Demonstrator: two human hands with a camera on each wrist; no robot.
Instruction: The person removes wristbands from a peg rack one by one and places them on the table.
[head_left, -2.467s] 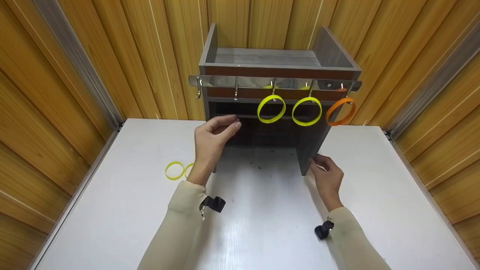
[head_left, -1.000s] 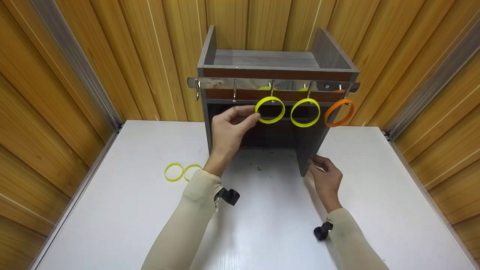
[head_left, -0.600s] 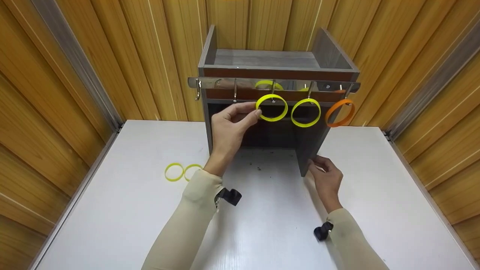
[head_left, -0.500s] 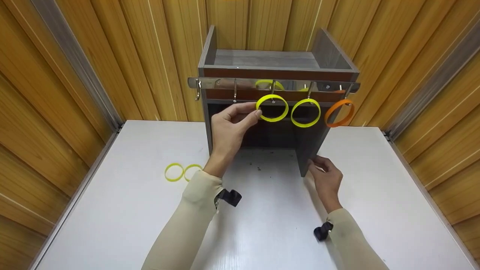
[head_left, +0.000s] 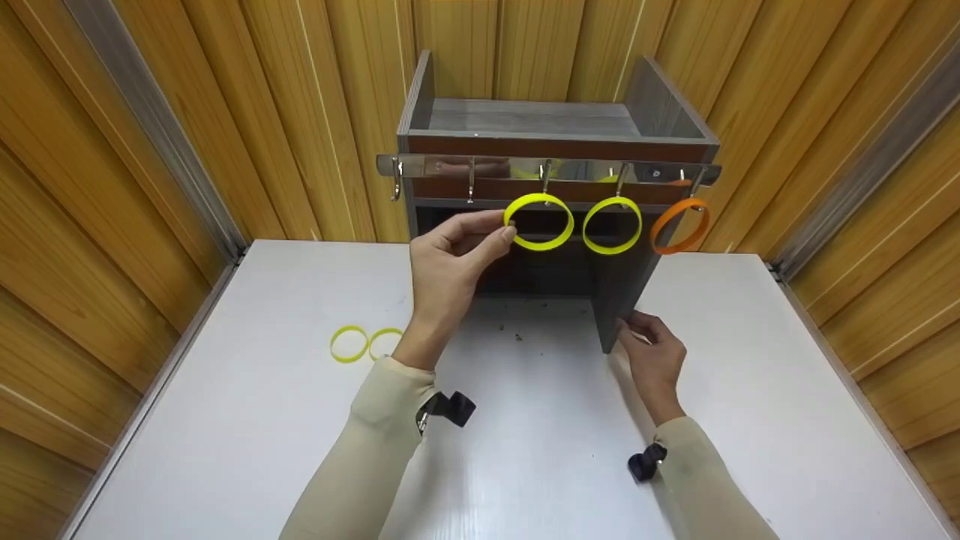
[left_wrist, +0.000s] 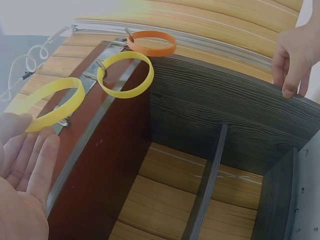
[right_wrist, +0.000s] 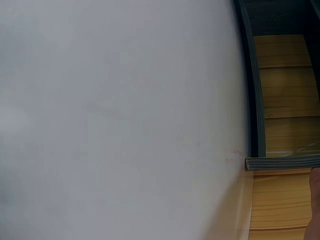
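– What do we have in hand, and where?
– Our left hand [head_left: 450,266] pinches a thin, round, bright-yellow band [head_left: 541,247] by its left edge, thumb against finger, just below the middle of a shiny metal hook rail [head_left: 576,169]. Whether a hook bears it, we cannot tell.
– How would it handle?
– Light, we judge, smooth and springy; a soft pinch on the rim should keep it round.
– And around it?
– From the rail's right part hang a matching yellow ring [head_left: 611,250] and an orange ring [head_left: 670,248]. Behind the rail stands a grey, wood-grained cabinet [head_left: 671,97] with red-brown strips [head_left: 555,148]; our right hand [head_left: 654,351] touches its right panel [head_left: 624,292] low down, fingers curled, grip unclear. Below and left of the rail, two yellow hoops [head_left: 349,360] lie on a white table [head_left: 517,465].
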